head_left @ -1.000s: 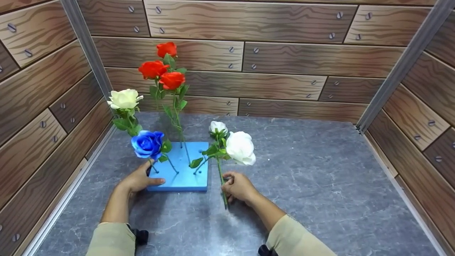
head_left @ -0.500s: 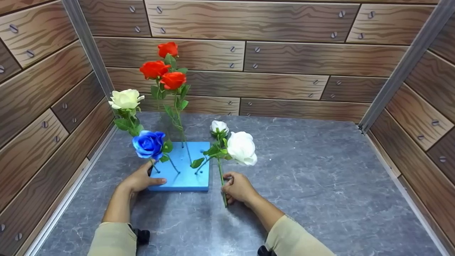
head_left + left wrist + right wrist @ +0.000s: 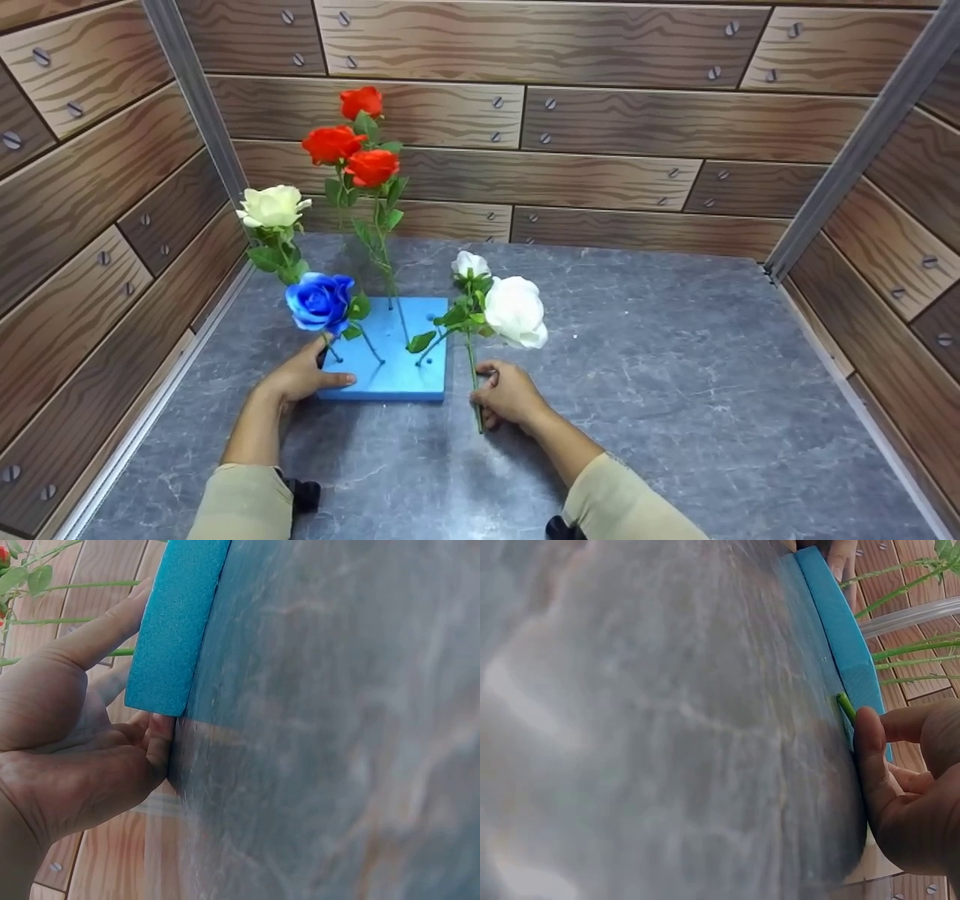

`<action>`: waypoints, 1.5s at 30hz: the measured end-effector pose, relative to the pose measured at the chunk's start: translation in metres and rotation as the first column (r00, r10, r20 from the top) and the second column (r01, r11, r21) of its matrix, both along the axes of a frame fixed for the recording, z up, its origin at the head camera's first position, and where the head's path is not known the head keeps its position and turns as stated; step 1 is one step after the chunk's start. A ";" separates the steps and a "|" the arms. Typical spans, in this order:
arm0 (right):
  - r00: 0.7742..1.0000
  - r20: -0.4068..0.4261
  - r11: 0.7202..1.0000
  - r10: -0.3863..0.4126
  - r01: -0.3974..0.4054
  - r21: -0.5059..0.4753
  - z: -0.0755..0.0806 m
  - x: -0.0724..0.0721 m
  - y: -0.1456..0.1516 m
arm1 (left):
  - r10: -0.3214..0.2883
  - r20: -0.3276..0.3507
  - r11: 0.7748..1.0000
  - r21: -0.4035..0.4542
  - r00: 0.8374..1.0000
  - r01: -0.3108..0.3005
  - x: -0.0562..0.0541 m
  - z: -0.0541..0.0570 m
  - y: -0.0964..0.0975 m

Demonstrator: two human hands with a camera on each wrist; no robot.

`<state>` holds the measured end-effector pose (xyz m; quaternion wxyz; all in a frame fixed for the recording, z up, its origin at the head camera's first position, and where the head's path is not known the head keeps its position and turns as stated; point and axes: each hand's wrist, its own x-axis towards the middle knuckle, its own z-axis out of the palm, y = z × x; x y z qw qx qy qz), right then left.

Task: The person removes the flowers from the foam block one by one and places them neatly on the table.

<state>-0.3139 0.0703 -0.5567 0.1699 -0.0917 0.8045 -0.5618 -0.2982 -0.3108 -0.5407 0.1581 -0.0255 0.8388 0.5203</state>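
A blue foam block (image 3: 394, 384) with several small holes lies on the grey table. My left hand (image 3: 296, 375) grips its left edge, thumb on the top face and fingers at the side. Standing in the block are a blue rose (image 3: 320, 300), a cream rose (image 3: 272, 206) and red roses (image 3: 373, 166). Just right of the block, my right hand (image 3: 514, 394) pinches a green stem (image 3: 846, 706) near its lower end. Above that hand are a large white rose (image 3: 516, 311) and a smaller white rose (image 3: 470, 264); which one the pinched stem carries, I cannot tell. Another stem leans right from the block.
The grey marbled table (image 3: 675, 390) extends to the right and front. Wood-patterned walls (image 3: 600, 120) enclose it at the back and both sides, with metal posts (image 3: 847, 142) in the corners.
The head view has shifted slightly, so everything sits a little farther right in it. Both hands keep their holds on the block and the stem.
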 end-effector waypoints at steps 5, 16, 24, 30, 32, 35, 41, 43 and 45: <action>0.998 0.055 0.999 -0.012 0.014 -0.042 0.002 0.000 -0.002 | -0.001 0.003 1.000 0.005 1.000 0.000 0.000 0.001 -0.001; 1.000 0.006 0.999 0.024 -0.024 0.021 0.013 0.000 -0.003 | 0.003 0.013 1.000 0.011 1.000 -0.003 0.000 0.000 0.000; 0.986 -0.157 0.998 0.054 -0.055 0.000 0.016 0.001 -0.013 | -0.009 0.002 1.000 0.003 1.000 0.009 0.000 0.001 0.001; 0.946 -0.315 0.993 0.076 -0.099 -0.058 0.018 0.002 -0.023 | -0.015 -0.003 1.000 0.004 1.000 0.015 0.000 -0.001 0.000; 0.940 -0.333 0.991 0.073 -0.106 -0.081 0.019 0.002 -0.028 | -0.014 0.000 1.000 0.005 1.000 0.014 0.000 -0.001 0.000; 0.937 -0.342 0.983 0.072 -0.124 -0.133 0.020 0.001 -0.035 | -0.008 0.002 1.000 0.001 1.000 0.008 0.000 -0.001 0.000; 0.944 -0.320 0.965 0.082 -0.155 -0.210 0.017 0.001 -0.044 | 0.000 0.009 1.000 0.001 1.000 0.000 0.001 0.000 0.002; 0.953 -0.290 0.961 0.085 -0.155 -0.228 0.015 0.001 -0.047 | 0.000 0.010 1.000 0.003 1.000 0.000 0.001 0.000 0.002; 0.963 -0.255 0.957 0.088 -0.153 -0.247 0.013 0.001 -0.049 | -0.001 0.007 1.000 -0.001 1.000 0.001 0.001 0.000 0.001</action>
